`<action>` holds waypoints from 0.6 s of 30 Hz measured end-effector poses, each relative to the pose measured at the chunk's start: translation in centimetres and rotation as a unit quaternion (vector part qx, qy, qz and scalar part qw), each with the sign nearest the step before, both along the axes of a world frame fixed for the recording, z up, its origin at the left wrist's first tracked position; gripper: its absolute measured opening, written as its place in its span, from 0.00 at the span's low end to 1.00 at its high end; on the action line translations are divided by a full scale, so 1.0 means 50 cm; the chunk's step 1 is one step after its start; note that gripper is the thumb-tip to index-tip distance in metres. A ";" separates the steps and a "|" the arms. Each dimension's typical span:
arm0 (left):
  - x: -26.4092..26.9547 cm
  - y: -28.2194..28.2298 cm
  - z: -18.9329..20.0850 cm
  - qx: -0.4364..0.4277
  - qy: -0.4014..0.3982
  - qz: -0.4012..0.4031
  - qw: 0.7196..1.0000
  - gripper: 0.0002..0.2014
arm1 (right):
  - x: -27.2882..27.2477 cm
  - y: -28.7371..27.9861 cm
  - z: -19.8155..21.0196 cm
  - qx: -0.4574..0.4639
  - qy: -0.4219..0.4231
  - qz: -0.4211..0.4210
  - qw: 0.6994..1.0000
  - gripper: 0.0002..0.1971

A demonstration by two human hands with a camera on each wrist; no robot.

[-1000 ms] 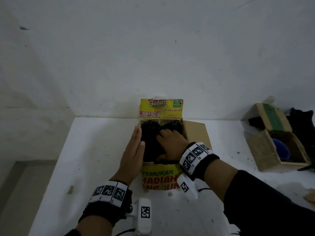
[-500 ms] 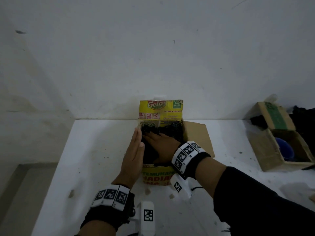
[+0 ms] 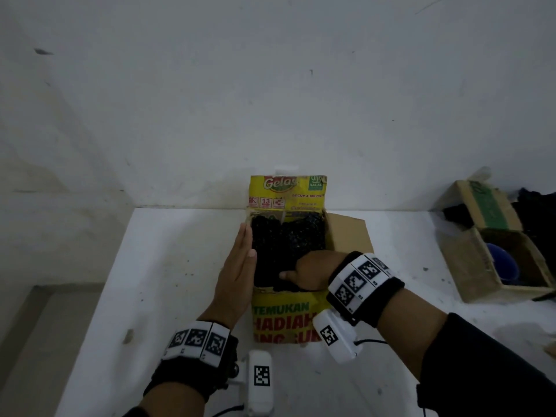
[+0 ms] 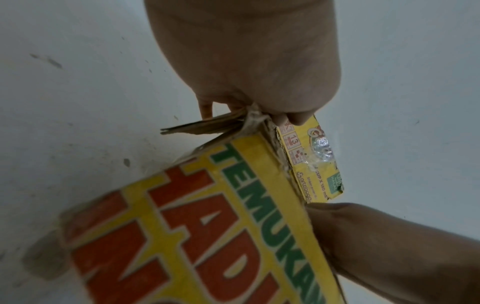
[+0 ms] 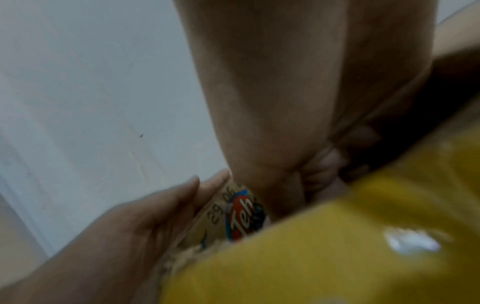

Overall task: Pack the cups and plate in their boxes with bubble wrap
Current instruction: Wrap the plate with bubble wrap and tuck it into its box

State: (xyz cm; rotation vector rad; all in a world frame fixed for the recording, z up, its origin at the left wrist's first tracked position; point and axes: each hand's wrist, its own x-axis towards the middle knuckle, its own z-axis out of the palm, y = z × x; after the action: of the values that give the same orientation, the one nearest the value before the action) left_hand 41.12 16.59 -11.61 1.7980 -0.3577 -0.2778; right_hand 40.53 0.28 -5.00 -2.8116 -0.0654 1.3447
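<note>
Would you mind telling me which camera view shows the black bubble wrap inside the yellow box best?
The head view: it looks down into the open yellow box, where the black bubble wrap fills the inside. The left wrist view shows only the box's outer printed side, no wrap. The right wrist view is blurred, showing only a dark patch beyond the right hand's fingers.

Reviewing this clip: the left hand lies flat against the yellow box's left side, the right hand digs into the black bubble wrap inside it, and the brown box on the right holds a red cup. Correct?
Not quite: the cup in the brown box is blue, as the head view shows. The rest holds: the left hand lies flat against the yellow box, and the right hand digs into the black bubble wrap.
</note>
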 end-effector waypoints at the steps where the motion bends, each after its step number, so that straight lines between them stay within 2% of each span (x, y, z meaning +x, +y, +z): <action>1: 0.000 0.001 0.000 0.001 -0.001 -0.001 1.000 0.25 | 0.003 0.000 0.007 -0.002 0.000 -0.003 1.000 0.30; 3: 0.000 0.002 -0.001 -0.003 -0.002 -0.001 1.000 0.24 | 0.013 -0.003 0.021 0.005 -0.063 0.012 0.998 0.27; 5: 0.000 0.003 -0.002 -0.020 0.001 0.003 1.000 0.22 | 0.018 -0.005 0.021 -0.002 -0.216 0.038 0.976 0.23; 6: 0.000 0.002 -0.002 -0.024 0.003 0.006 1.000 0.22 | 0.015 -0.004 0.015 -0.006 -0.278 0.035 0.960 0.26; 7: 0.000 0.000 -0.002 -0.025 0.004 0.008 1.000 0.23 | 0.011 -0.002 0.006 -0.011 -0.299 0.019 0.954 0.33; 9: -0.002 -0.001 0.002 -0.018 0.009 0.008 1.000 0.25 | -0.001 0.006 -0.020 -0.037 -0.257 -0.010 0.966 0.45; 10: -0.003 -0.002 0.005 -0.013 0.011 0.006 1.000 0.25 | -0.005 0.007 -0.038 -0.064 -0.225 -0.016 0.972 0.48; 14: -0.006 0.003 0.009 -0.003 0.003 0.002 1.000 0.24 | 0.005 -0.004 -0.079 -0.124 -0.119 -0.013 0.985 0.48; 18: -0.006 0.002 0.014 0.007 0.007 -0.001 1.000 0.21 | 0.018 -0.003 -0.081 -0.137 -0.087 0.004 0.987 0.46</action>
State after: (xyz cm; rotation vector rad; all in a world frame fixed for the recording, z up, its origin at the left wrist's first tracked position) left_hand 40.84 16.70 -10.91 1.8083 -0.3479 -0.2951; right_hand 41.41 0.11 -9.04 -3.1544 0.1145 1.1869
